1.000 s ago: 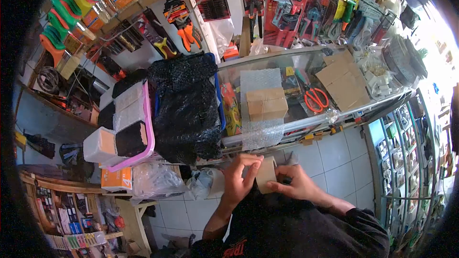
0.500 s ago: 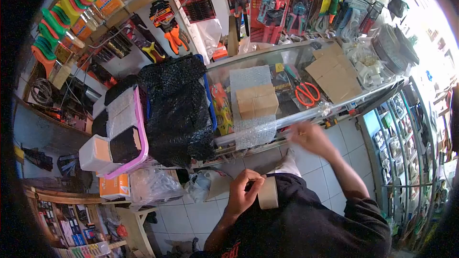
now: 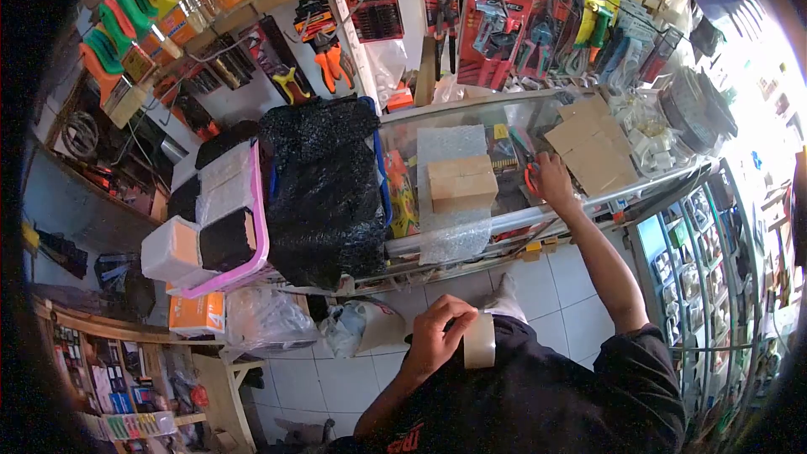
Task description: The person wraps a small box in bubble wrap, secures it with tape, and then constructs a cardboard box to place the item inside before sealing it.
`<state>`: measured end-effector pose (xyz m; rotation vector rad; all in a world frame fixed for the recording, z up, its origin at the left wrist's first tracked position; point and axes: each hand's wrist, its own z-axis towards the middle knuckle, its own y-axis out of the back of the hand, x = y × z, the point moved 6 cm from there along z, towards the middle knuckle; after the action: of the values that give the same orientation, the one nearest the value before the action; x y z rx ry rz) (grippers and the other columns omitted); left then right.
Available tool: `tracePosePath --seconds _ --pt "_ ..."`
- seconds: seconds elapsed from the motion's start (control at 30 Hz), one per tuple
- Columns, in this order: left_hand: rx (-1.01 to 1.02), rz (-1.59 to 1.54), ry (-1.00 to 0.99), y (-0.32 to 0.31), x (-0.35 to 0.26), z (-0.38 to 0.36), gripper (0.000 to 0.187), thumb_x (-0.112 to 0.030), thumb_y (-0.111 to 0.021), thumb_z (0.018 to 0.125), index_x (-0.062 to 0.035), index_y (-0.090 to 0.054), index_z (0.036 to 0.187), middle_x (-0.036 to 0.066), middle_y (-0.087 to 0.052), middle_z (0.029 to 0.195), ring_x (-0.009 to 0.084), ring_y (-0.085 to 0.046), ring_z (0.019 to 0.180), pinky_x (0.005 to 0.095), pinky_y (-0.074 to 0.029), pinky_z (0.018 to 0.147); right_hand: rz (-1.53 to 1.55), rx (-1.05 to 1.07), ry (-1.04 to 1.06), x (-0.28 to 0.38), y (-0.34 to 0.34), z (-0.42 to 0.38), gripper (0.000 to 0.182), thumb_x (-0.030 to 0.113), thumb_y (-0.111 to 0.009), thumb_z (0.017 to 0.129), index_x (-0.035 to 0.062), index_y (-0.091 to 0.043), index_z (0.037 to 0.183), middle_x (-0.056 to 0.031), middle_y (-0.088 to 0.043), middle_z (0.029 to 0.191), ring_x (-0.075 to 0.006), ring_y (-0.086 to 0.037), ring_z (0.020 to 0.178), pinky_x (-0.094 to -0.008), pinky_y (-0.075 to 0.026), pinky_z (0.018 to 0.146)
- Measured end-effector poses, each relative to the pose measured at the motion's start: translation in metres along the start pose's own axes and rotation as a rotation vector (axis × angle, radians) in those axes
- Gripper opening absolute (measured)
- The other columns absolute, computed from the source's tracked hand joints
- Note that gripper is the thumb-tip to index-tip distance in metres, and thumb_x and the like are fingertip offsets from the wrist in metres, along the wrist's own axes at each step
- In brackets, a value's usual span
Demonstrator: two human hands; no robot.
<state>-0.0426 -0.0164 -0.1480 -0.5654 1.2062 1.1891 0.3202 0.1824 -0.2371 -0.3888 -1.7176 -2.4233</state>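
Note:
My left hand (image 3: 437, 335) is closed on a roll of tape (image 3: 480, 341) held close against my dark shirt. Over the glass counter, my right hand (image 3: 555, 182) has its fingers on the orange-handled scissors (image 3: 530, 176); the hand covers much of the handles. To the left of the scissors, a small brown cardboard box (image 3: 461, 185) rests on a strip of bubble wrap (image 3: 454, 240), which hangs over the counter's front edge. Flattened brown cardboard (image 3: 593, 147) lies to the right of my right hand.
Black bubble wrap (image 3: 324, 193) covers a blue-rimmed container left of the box. Beside it stands a pink-rimmed basket (image 3: 261, 240) with wrapped parcels. Tools in packaging (image 3: 496, 29) hang above the counter (image 3: 538, 217). A shelf rack (image 3: 698, 244) stands at the right.
My right hand has moved up from in front of the counter to the scissors. The left hand stays near my body with the tape roll. The view has shifted slightly.

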Motion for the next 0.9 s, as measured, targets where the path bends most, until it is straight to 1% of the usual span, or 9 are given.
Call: tracePosePath --seconds 0.07,0.17,0.23,0.33,0.43,0.53,0.57,0.67,0.9 --pt "-0.006 0.005 0.018 0.001 0.002 0.000 0.006 -0.007 -0.072 0.097 -0.0019 -0.068 0.098 0.011 -0.073 0.096 0.0205 -0.070 0.084 0.0329 -0.054 0.077 -0.019 0.024 -0.074 -0.003 -0.001 -0.005 0.041 0.019 -0.072 0.089 0.0003 -0.056 0.121 -0.0266 -0.059 0.115 -0.0460 -0.060 0.105 -0.0547 -0.051 0.091" --pt "0.015 -0.028 0.069 0.001 0.007 -0.002 0.009 -0.009 -0.074 0.097 -0.0013 -0.070 0.100 0.010 -0.074 0.096 0.0180 -0.071 0.087 0.0308 -0.055 0.080 0.071 -0.011 -0.059 0.002 0.012 -0.012 0.041 0.013 -0.071 0.089 -0.0007 -0.053 0.124 -0.0270 -0.055 0.121 -0.0482 -0.059 0.107 -0.0550 -0.050 0.094" --pt "0.003 -0.119 0.164 -0.002 0.008 -0.003 0.013 -0.007 -0.074 0.096 -0.0007 -0.071 0.107 0.010 -0.072 0.095 0.0194 -0.073 0.092 0.0306 -0.057 0.082 0.279 -0.092 -0.153 -0.010 0.002 -0.012 0.043 0.007 -0.068 0.089 -0.0017 -0.051 0.128 -0.0265 -0.053 0.127 -0.0500 -0.058 0.111 -0.0546 -0.049 0.097" --pt "0.064 -0.190 0.274 -0.003 0.021 -0.008 0.022 -0.008 -0.074 0.096 0.0010 -0.071 0.116 0.012 -0.073 0.101 0.0211 -0.074 0.101 0.0306 -0.058 0.089 0.409 -0.264 -0.061 0.010 0.038 -0.020 0.051 0.006 -0.069 0.089 -0.0006 -0.049 0.135 -0.0268 -0.054 0.129 -0.0471 -0.059 0.115 -0.0511 -0.050 0.099" --pt "0.126 -0.290 0.388 -0.004 0.034 -0.010 0.023 -0.010 -0.074 0.097 0.0027 -0.071 0.115 0.012 -0.075 0.108 0.0207 -0.074 0.105 0.0304 -0.057 0.090 0.602 -0.297 -0.110 0.010 0.049 -0.037 0.055 0.008 -0.071 0.092 0.0037 -0.048 0.142 -0.0220 -0.061 0.125 -0.0340 -0.064 0.114 -0.0405 -0.051 0.097" --pt "0.179 -0.359 0.420 -0.006 0.036 -0.010 0.023 -0.010 -0.075 0.096 0.0020 -0.071 0.115 0.013 -0.076 0.109 0.0190 -0.073 0.105 0.0300 -0.057 0.091 0.694 -0.259 -0.163 0.013 0.059 -0.063 0.057 0.003 -0.073 0.090 0.0051 -0.050 0.142 -0.0164 -0.061 0.126 -0.0244 -0.063 0.115 -0.0359 -0.050 0.097" --pt "0.180 -0.381 0.452 -0.008 0.036 -0.009 0.022 -0.010 -0.076 0.096 0.0020 -0.072 0.113 0.013 -0.077 0.109 0.0173 -0.073 0.103 0.0294 -0.057 0.091 0.796 -0.206 -0.160 0.007 0.053 -0.070 0.062 0.009 -0.076 0.088 0.0049 -0.049 0.143 -0.0212 -0.056 0.130 -0.0333 -0.062 0.119 -0.0409 -0.050 0.102" --pt "0.241 -0.314 0.479 -0.010 0.042 -0.011 0.031 -0.018 -0.079 0.094 0.0031 -0.071 0.114 0.016 -0.077 0.108 0.0188 -0.073 0.101 0.0330 -0.057 0.092 0.801 -0.149 -0.256 0.017 0.079 -0.095 0.063 0.007 -0.078 0.086 0.0064 -0.050 0.143 -0.0176 -0.058 0.129 -0.0272 -0.063 0.115 -0.0382 -0.051 0.100" --pt "0.254 -0.366 0.539 -0.024 0.037 -0.014 0.024 -0.018 -0.079 0.094 0.0013 -0.070 0.104 0.015 -0.077 0.107 0.0177 -0.072 0.100 0.0320 -0.056 0.091 0.900 -0.084 -0.303 0.007 0.082 -0.122 0.062 0.006 -0.079 0.084 0.0081 -0.055 0.141 -0.0116 -0.061 0.122 -0.0204 -0.063 0.106 -0.0351 -0.052 0.094"
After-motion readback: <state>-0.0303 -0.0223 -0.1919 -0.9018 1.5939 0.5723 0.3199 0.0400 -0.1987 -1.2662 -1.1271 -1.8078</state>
